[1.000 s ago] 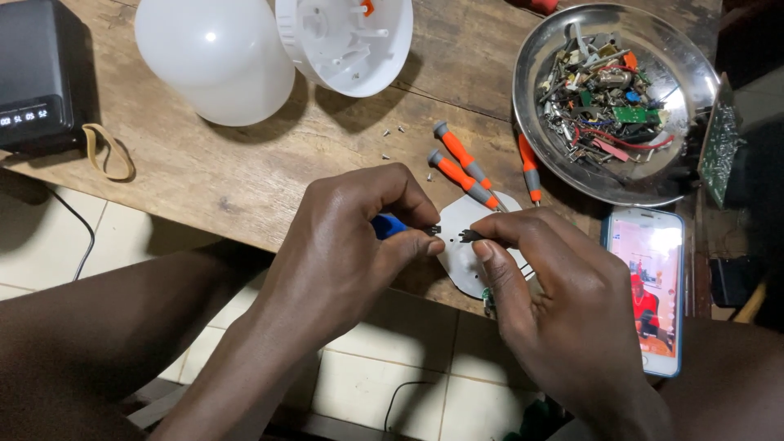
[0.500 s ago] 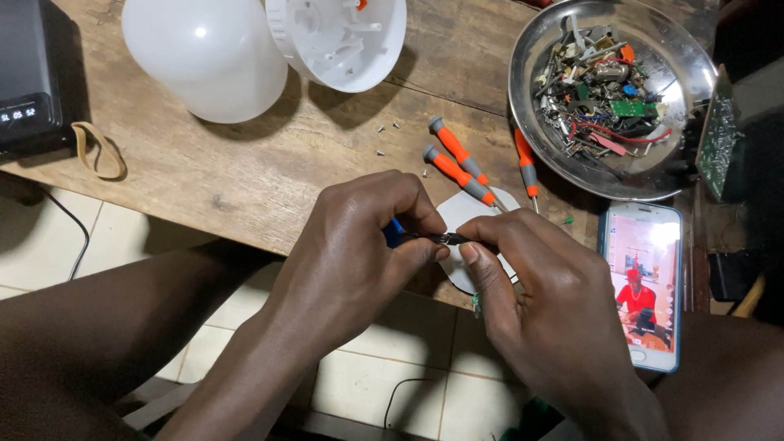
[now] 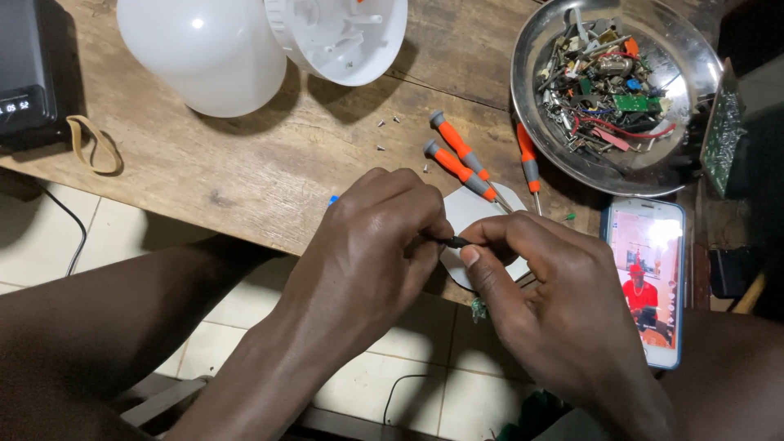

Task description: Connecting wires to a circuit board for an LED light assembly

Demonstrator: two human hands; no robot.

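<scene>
Pinched between thumb and forefinger of the right hand [image 3: 563, 302], closed tight: a small dark part [image 3: 454, 242], too small to identify. Closed too, the left hand [image 3: 371, 245], fist curled round a blue-handled tool [image 3: 333, 199] with only the handle end peeping out, fingertips meeting the dark part from the other side. Held right at the near edge of the wooden surface [image 3: 269, 163], just above a white round disc [image 3: 478, 216], half over the tiled floor [image 3: 384, 380]. Likely trouble: a slip of the pinch, then the part dropped to the floor and lost; or a jab of the tool tip into a fingertip. Just beyond, three orange-handled screwdrivers [image 3: 457, 159] and loose screws [image 3: 385, 135], easily knocked. Further right, a phone [image 3: 649, 278]; farthest, a metal bowl of electronic scrap [image 3: 612, 86] and a white bulb dome [image 3: 200, 49].
</scene>
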